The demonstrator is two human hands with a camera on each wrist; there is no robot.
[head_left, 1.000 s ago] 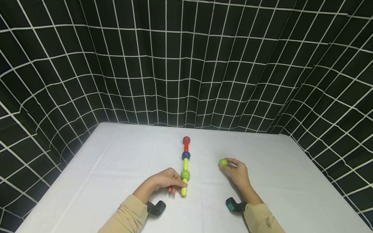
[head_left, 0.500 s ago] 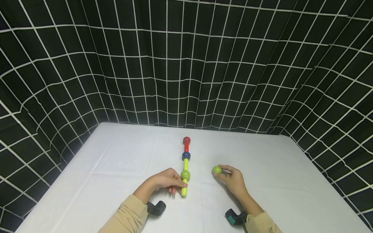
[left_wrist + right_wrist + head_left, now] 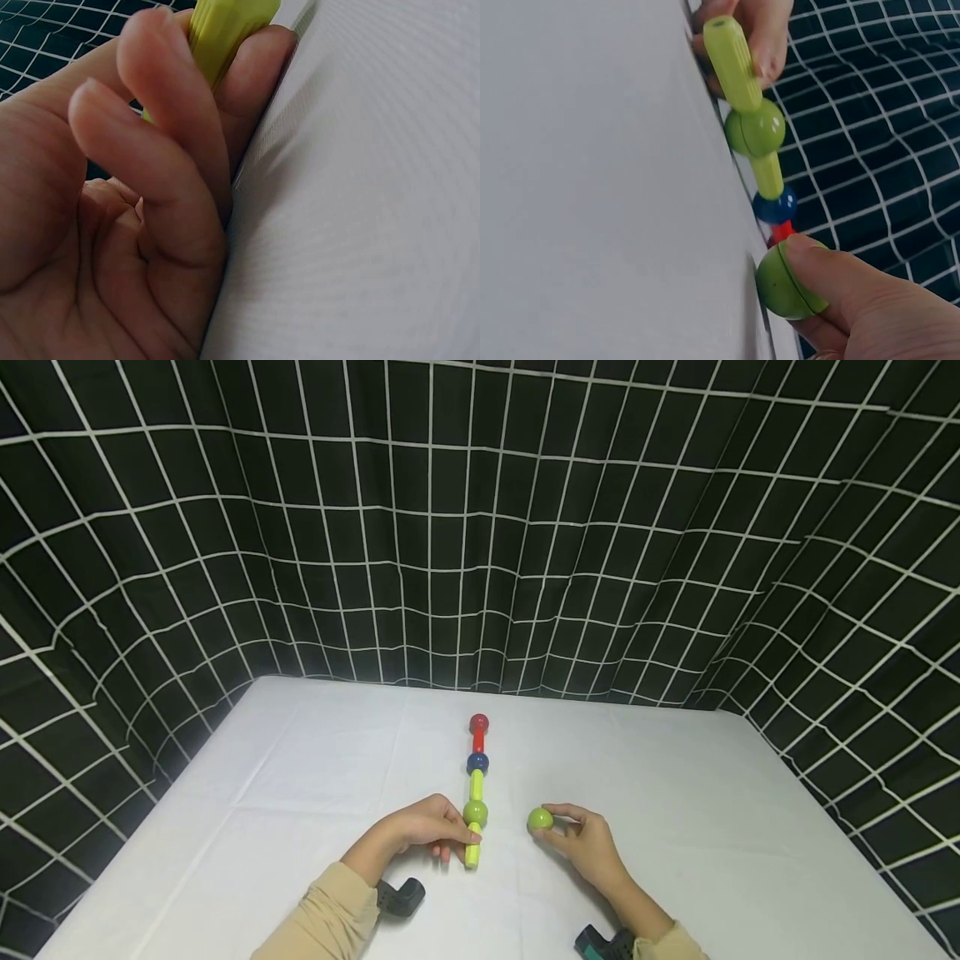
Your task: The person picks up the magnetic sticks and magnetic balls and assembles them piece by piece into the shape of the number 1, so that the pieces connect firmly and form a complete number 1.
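Observation:
A straight chain of balls and rods lies on the white table. From the far end it runs red ball (image 3: 479,722), red rod (image 3: 478,741), blue ball (image 3: 477,763), yellow-green rod (image 3: 476,786), green ball (image 3: 475,812), then a nearer yellow-green rod (image 3: 472,857). My left hand (image 3: 429,823) pinches that nearest rod; in the left wrist view its ridged side (image 3: 225,34) shows between the fingers. To the right of the chain, my right hand (image 3: 588,847) holds a loose green ball (image 3: 540,820) between thumb and fingers. The right wrist view shows a seam on this ball (image 3: 784,281).
White cloth covers the table (image 3: 315,760). A dark curtain with a white grid (image 3: 480,527) stands behind the table and along its sides. Dark wrist devices are strapped on the left wrist (image 3: 401,897) and the right wrist (image 3: 603,943).
My right hand has brought the loose green ball left and nearer to me, closer to the chain's near end. The left hand has stayed on the nearest rod.

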